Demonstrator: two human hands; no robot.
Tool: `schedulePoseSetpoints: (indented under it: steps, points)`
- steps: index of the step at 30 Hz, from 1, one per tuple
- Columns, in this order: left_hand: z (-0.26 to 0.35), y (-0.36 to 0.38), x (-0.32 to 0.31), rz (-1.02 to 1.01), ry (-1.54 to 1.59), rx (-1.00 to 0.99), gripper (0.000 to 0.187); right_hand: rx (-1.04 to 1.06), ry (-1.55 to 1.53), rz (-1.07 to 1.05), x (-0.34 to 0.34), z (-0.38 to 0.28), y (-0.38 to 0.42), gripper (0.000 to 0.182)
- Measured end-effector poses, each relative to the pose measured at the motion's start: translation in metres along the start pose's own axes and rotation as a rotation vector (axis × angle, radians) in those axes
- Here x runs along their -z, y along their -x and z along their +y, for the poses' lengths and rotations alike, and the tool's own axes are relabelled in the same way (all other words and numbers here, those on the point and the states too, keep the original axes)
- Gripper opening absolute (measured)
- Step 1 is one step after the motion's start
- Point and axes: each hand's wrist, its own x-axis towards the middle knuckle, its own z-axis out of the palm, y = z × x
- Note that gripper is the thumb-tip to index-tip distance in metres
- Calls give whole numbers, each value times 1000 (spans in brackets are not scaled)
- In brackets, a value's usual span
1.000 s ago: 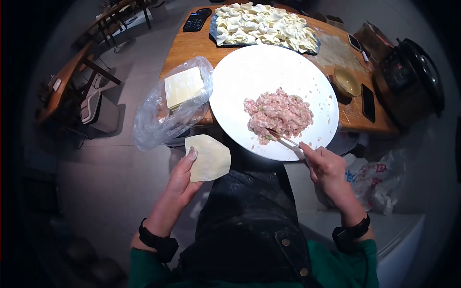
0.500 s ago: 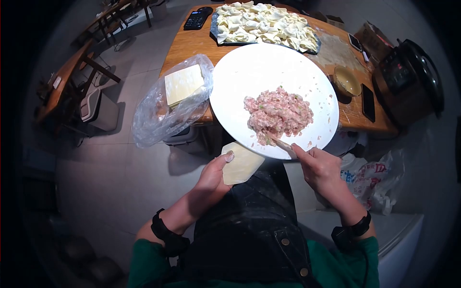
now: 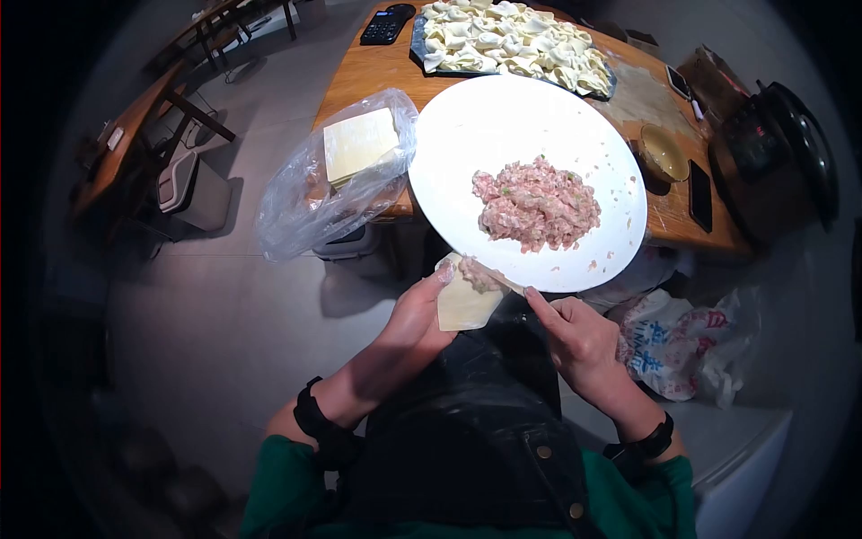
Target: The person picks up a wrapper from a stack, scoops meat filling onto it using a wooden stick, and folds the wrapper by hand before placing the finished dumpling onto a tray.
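Note:
My left hand holds a pale yellow dough wrapper, thumb on its top face, just below the plate's near rim. In my right hand is a thin flat stick, its tip touching a dab of minced meat on the wrapper's upper part. A large white plate carries a mound of pink minced meat with green flecks. Left of it, a stack of square wrappers lies in a clear plastic bag.
Folded dumplings cover a dark tray behind the plate. A black phone-like device, a yellow bowl and a dark phone lie on the wooden table. A black cooker stands right; a printed plastic bag sits below.
The stick has moved from the meat mound down and left onto the wrapper, leaving some meat there. The wrapper has shifted slightly up and right with my left hand.

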Motion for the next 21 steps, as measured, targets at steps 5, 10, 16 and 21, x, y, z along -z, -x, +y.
schedulePoseSetpoints:
  steps: [5, 10, 16, 21]
  points:
    - [2, 8, 13, -34, -46, 7, 47, 19, -37, -42, -3, -5, 17, 60]
    - [6, 21, 17, -44, -52, -11, 47, -148, -537, -21, 16, 3, 10, 44]
    - [19, 18, -9, -137, -99, -163, 43, -288, -814, -126, 10, 3, -16, 40]
    - [30, 7, -19, -205, -144, -270, 39, -333, -935, -173, 28, -1, -38, 46]
